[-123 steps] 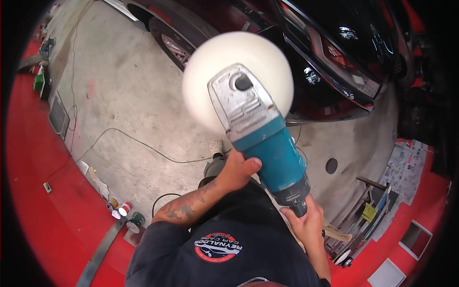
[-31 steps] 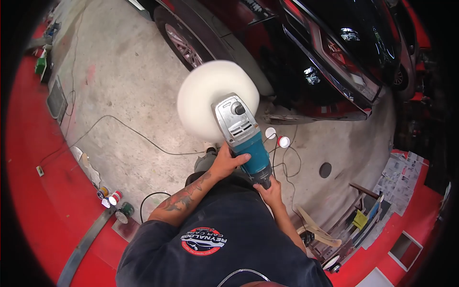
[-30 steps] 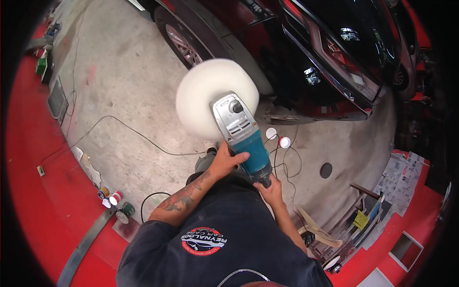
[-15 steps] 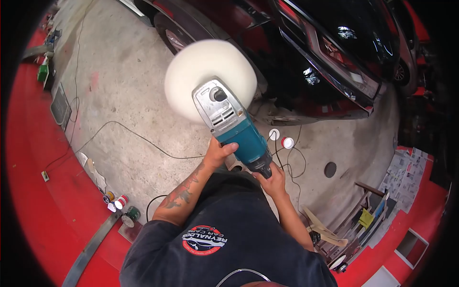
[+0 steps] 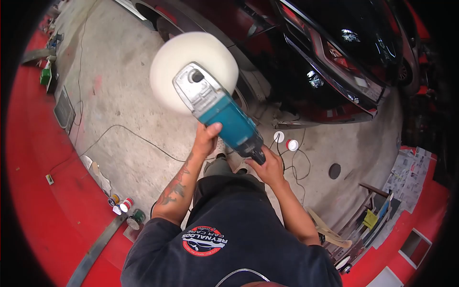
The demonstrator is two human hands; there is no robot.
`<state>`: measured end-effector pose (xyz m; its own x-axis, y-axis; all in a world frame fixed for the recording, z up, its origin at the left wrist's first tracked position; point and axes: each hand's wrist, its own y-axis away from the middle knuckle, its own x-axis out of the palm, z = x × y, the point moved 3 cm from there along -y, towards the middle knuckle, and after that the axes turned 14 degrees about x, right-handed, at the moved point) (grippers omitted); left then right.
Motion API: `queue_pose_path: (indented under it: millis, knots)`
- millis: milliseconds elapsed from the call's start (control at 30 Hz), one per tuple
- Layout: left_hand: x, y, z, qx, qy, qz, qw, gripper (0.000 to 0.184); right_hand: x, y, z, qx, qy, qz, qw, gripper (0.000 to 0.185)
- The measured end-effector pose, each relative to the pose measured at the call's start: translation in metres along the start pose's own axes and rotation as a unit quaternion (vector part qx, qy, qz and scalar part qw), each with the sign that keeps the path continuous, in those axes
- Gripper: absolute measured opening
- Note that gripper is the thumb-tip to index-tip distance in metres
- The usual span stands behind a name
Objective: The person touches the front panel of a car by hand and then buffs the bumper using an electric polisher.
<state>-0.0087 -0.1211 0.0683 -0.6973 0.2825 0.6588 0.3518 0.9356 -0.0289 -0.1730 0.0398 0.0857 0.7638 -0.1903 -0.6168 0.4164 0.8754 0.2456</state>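
Note:
A teal and silver polisher (image 5: 228, 122) is held in front of my body, its round white pad (image 5: 165, 69) towards the upper left. My left hand (image 5: 207, 137) is wrapped round the underside of the teal housing, thumb on its side. At the dark rear end, my right hand (image 5: 268, 166) is closed on the handle. The pad overlaps the dark car's (image 5: 267, 52) wheel area in view; whether they touch cannot be told.
A black cable (image 5: 143, 139) runs across the concrete floor (image 5: 124, 86). A red and white tin (image 5: 292, 145) and a white lid (image 5: 278, 137) are below the car. More tins (image 5: 136, 219) stand at the lower left. A rack (image 5: 370, 220) with a yellow cloth is at the lower right.
The polisher has moved up and left across the view, and tilts more to the left. Both hands have moved with it, keeping their hold.

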Motion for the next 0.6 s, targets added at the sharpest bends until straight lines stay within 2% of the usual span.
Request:
queue_pose_path:
  millis: [133, 233, 433, 600]
  knots:
    - [-0.003, -0.017, -0.019, 0.021, -0.001, -0.016, 1.0, 0.073, 0.002, -0.011, 0.026, -0.018, -0.014, -0.019, 1.0, 0.064]
    - [0.011, -0.022, -0.035, 0.035, -0.007, 0.006, 0.999, 0.074, -0.003, -0.01, 0.037, -0.014, -0.026, -0.017, 0.999, 0.063]
    - [0.035, -0.01, -0.049, 0.022, 0.002, 0.007, 1.0, 0.077, -0.021, 0.019, 0.053, 0.0, -0.037, -0.015, 0.999, 0.062]
    - [0.055, -0.009, -0.052, -0.01, 0.005, 0.048, 0.999, 0.078, -0.036, 0.044, 0.061, 0.031, -0.054, -0.017, 0.998, 0.064]
